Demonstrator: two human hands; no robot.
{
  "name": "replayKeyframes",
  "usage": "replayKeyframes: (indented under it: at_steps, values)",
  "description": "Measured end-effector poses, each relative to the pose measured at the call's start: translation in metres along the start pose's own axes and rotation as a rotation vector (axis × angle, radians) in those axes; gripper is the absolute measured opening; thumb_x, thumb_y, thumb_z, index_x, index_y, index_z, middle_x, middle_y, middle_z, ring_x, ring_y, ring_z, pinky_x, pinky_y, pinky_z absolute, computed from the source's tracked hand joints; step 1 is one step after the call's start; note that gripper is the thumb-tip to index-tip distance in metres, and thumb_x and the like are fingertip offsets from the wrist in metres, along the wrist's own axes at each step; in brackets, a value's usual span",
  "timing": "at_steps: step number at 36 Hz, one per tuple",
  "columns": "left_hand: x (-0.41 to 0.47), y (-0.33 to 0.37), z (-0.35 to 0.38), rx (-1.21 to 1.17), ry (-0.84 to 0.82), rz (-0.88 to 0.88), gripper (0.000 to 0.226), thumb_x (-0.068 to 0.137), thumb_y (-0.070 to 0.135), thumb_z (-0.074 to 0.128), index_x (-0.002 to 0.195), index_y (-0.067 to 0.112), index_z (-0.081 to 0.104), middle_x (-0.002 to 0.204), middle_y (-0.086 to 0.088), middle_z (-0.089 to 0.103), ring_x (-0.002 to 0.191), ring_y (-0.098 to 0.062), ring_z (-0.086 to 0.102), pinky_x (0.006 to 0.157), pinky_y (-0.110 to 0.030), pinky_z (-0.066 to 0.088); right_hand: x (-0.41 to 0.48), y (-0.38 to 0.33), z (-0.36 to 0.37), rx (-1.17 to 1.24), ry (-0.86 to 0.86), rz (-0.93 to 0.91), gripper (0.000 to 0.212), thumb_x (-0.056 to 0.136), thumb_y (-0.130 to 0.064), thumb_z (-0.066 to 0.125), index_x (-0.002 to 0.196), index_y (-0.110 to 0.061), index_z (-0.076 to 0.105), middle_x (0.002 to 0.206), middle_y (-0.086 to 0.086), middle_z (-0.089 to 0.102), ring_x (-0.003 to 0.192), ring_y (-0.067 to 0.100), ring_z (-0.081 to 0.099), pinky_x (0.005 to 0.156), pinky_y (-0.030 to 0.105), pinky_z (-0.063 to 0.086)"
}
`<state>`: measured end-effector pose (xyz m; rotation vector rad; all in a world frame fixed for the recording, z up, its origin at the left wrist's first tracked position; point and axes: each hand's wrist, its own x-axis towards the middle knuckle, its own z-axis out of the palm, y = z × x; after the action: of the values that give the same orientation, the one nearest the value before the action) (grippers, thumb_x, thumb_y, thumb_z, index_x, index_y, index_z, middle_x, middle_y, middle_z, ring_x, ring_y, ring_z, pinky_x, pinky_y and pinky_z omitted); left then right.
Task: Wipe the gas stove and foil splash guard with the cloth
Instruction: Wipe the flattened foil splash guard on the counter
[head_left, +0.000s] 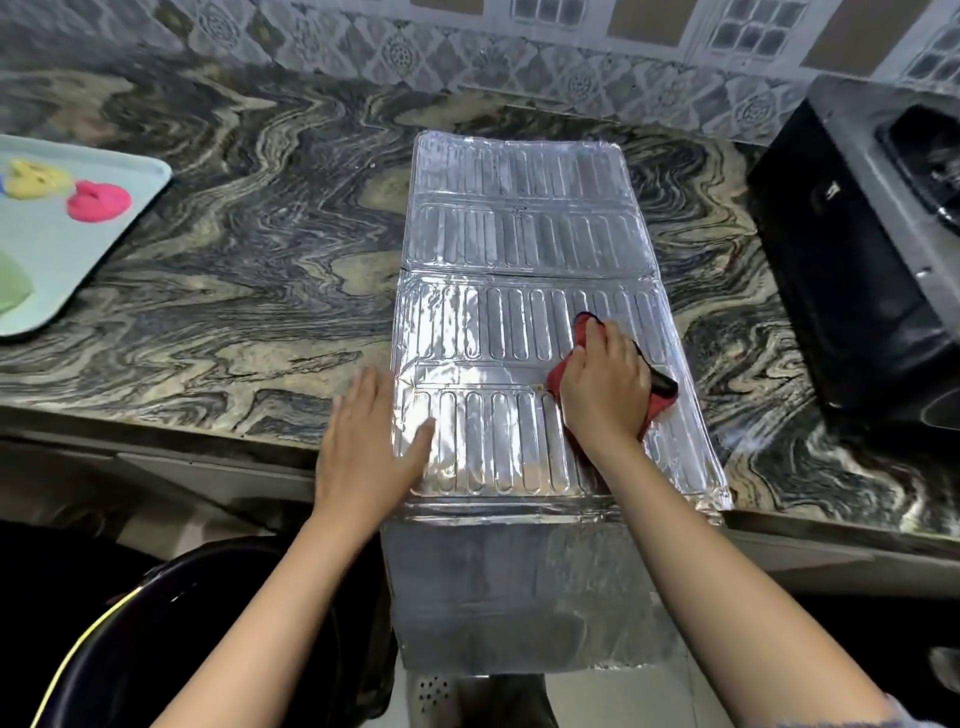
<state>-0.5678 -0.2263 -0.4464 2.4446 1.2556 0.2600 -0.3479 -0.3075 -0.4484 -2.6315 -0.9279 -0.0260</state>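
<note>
The silver foil splash guard (519, 249) lies flat and unfolded on the marble counter, its near panel hanging over the front edge. My right hand (605, 384) presses a red cloth with black trim (660, 392) onto the guard's right side, fingers curled over it. My left hand (371, 441) lies flat with straight fingers on the guard's near left edge, partly on the counter. The black gas stove (852, 244) stands at the far right, partly cut off by the frame.
A pale blue tray (78, 249) with yellow, pink and green items sits at the left on the patterned marble counter (234, 270). A tiled wall runs along the back. A dark round bin (171, 639) stands below the counter's front edge.
</note>
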Motion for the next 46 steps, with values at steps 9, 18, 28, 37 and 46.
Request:
replayKeyframes:
  at_steps: [9,18,28,37,46]
  values:
    - [-0.002,-0.014,0.004,0.024,-0.006,0.076,0.060,0.097,0.040,0.025,0.148,0.011,0.010,0.157,-0.005,0.004,0.145,-0.012,0.000,0.116,-0.027,-0.004,-0.004,-0.022,0.007,0.031,-0.004,0.041,0.046,0.097,-0.025,0.031,0.142,-0.014,0.032,0.152,0.006,0.027,0.141,0.024,0.021,0.114,0.041,0.013]
    - [-0.003,-0.014,0.002,0.019,0.004,0.091,0.061,0.091,0.034,0.012,0.147,0.012,0.006,0.157,-0.003,0.003,0.133,0.001,-0.011,0.111,-0.021,-0.010,-0.016,-0.074,0.021,0.063,-0.103,-0.273,0.046,0.096,-0.026,0.032,0.142,-0.019,0.032,0.151,0.002,0.030,0.139,0.019,0.024,0.112,0.038,0.017]
    - [-0.002,-0.010,0.001,0.039,0.015,0.055,0.061,0.090,0.032,0.014,0.147,0.011,0.012,0.157,-0.004,0.007,0.145,-0.013,0.003,0.111,-0.022,-0.007,-0.024,-0.058,0.010,0.119,-0.373,-0.853,0.050,0.089,-0.032,0.030,0.135,-0.028,0.046,0.144,-0.005,0.043,0.134,0.019,0.037,0.110,0.040,0.027]
    - [-0.001,-0.006,-0.006,-0.012,0.008,0.024,0.054,0.097,0.023,0.030,0.148,0.012,0.016,0.157,-0.003,0.009,0.145,-0.014,0.006,0.117,-0.029,0.004,-0.034,0.013,-0.020,0.266,-0.417,-0.867,0.041,0.085,-0.023,0.043,0.122,-0.023,0.061,0.135,-0.005,0.053,0.129,0.013,0.044,0.109,0.030,0.031]
    - [-0.002,0.000,-0.009,0.017,0.008,-0.021,0.055,0.092,0.022,0.039,0.145,0.012,0.026,0.156,-0.005,0.017,0.143,-0.020,0.017,0.115,-0.036,0.017,-0.021,0.071,-0.038,0.220,-0.132,-0.297,0.046,0.086,-0.033,0.040,0.127,-0.022,0.056,0.138,-0.002,0.050,0.130,0.018,0.043,0.109,0.034,0.029]
